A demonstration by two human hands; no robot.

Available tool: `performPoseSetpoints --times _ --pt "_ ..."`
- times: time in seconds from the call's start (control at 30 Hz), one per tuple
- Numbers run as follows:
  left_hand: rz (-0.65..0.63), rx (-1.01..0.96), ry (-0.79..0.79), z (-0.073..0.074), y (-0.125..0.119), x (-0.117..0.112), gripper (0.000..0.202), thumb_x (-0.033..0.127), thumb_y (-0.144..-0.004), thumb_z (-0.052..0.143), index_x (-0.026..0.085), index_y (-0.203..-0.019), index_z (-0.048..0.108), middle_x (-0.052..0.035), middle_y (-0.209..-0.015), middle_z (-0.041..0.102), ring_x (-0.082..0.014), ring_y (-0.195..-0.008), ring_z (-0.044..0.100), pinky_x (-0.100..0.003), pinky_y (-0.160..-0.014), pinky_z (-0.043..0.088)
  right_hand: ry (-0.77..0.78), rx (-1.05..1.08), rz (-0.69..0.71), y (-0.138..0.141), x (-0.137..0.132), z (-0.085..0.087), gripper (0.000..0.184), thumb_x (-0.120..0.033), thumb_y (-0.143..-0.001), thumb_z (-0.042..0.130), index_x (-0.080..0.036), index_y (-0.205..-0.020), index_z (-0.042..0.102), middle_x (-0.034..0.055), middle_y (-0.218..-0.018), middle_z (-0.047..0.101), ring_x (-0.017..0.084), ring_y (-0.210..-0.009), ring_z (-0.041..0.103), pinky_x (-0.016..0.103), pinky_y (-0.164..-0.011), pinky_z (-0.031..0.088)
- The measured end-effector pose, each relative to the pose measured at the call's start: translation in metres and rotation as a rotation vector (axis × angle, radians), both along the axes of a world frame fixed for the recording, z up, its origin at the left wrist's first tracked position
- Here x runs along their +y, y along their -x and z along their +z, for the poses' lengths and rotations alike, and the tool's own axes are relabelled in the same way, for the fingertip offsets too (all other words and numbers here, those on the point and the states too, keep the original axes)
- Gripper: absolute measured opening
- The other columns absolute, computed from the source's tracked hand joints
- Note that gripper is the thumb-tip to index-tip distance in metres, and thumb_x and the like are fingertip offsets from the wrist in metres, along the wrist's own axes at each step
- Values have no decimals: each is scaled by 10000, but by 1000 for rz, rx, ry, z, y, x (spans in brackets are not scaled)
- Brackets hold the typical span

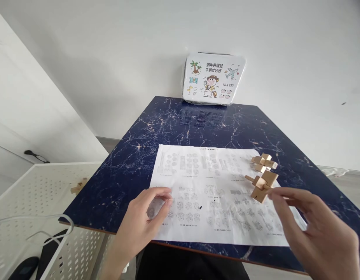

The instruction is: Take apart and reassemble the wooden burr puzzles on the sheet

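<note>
A white instruction sheet printed with small diagrams lies on a dark blue marbled table. My left hand rests on the sheet's left part, fingers loosely curled, holding nothing. My right hand hovers at the sheet's right side with fingers spread, its fingertips at a wooden interlocking puzzle standing on the paper. Whether the fingertips touch it is unclear. A second, smaller wooden puzzle sits just behind the first.
A white case with cartoon travel pictures leans against the wall at the table's far edge. A white perforated bin stands to the left, with a wooden piece inside and a white cable over it.
</note>
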State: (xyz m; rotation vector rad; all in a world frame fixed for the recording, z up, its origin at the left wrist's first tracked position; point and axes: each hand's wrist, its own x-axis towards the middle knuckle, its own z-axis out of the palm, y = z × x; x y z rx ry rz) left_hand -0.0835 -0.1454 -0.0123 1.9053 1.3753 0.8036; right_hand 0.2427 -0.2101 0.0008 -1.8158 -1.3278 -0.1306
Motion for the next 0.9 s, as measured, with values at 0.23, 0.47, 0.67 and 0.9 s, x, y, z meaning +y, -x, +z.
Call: performPoseSetpoints --times 0.23,0.47,0.67,0.9 --pt "-28 1 -9 -1 2 -2 213 439 -1050 592 307 -1185 691 -33 -1181 770 -259 -1089 739 -301 -720 641 -2 -155 -73 -34 29 17 275 -468 -897 626 -256 -1043 722 108 -1185 757 290 -797 729 403 -630 504" --pt "-28 11 -40 -2 3 -2 194 404 -1049 585 302 -1170 697 -27 -1178 775 -245 -1080 747 -297 -741 641 372 -245 -82 -98 64 14 354 -534 -921 643 -240 -1107 708 142 -1120 794 332 -831 734 443 -725 488" --pt "-23 9 -6 1 1 -1 212 421 -1045 583 304 -1176 701 -32 -1181 772 -254 -1084 743 -273 -674 627 637 -171 -66 -114 91 11 330 -556 -947 637 -267 -1066 744 90 -1006 824 295 -785 725 382 -643 433" --pt "-11 16 19 4 -1 -2 215 433 -1042 581 307 -1169 700 -29 -1180 771 -256 -1075 745 -272 -642 615 446 -266 44 -120 109 4 283 -481 -949 656 -221 -979 764 122 -892 825 291 -717 730 362 -613 424"
